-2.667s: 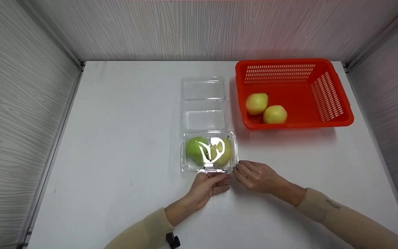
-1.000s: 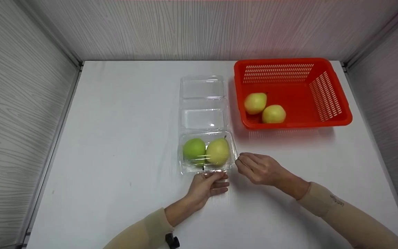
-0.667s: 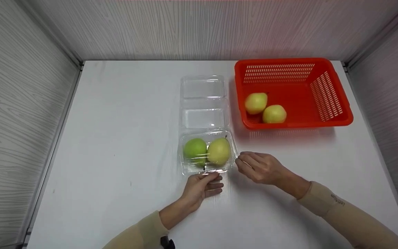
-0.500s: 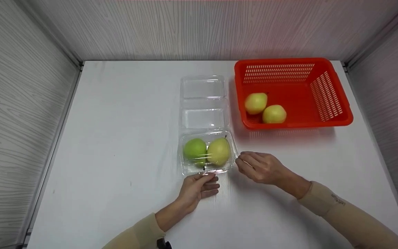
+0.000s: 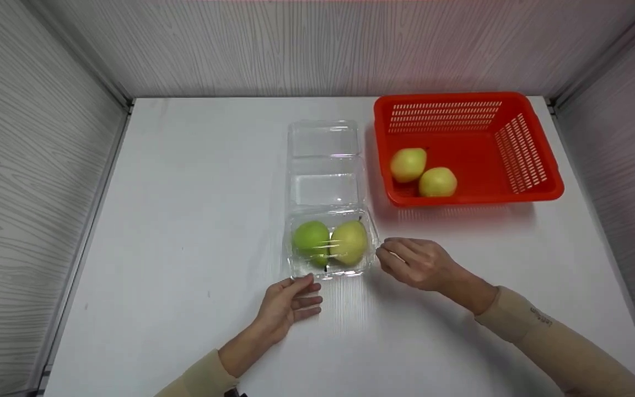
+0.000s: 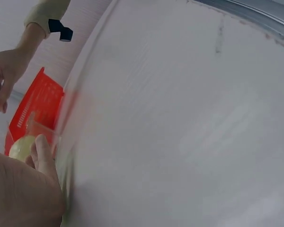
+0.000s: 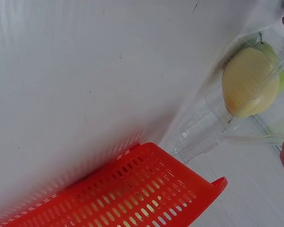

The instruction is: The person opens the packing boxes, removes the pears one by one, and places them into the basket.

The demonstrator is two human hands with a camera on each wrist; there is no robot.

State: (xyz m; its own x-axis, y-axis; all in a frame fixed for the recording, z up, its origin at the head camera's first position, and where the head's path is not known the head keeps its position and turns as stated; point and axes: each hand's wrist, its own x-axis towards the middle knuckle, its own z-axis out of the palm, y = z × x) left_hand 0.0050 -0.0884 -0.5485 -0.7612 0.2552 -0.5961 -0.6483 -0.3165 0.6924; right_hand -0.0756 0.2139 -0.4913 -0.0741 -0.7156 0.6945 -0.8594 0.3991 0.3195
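A clear plastic clamshell box point(image 5: 333, 270) sits in front of me, with a green pear point(image 5: 310, 241) and a yellow pear point(image 5: 349, 242) side by side under its lid. My left hand point(image 5: 284, 309) is at the box's front edge near the left corner. Its thumb and index finger pinch the rim, while the other fingers extend loosely. At the right side of the box, my right hand point(image 5: 419, 264) has curled fingers and holds the edge. How firmly the lid is seated is hard to see. The right wrist view shows the yellow pear point(image 7: 250, 82) through the plastic.
A red basket point(image 5: 477, 199) stands at the back right with two yellow pears point(image 5: 408, 165) in its left part. Behind the box lies another clear plastic container point(image 5: 326, 157), with its lid folded back. Patterned wall panels point(image 5: 273, 49) enclose the white table point(image 5: 185, 220).
My left hand has slid leftward along the box's front edge. My right hand has shifted slightly up at the box's side. The glare on the lid has changed.
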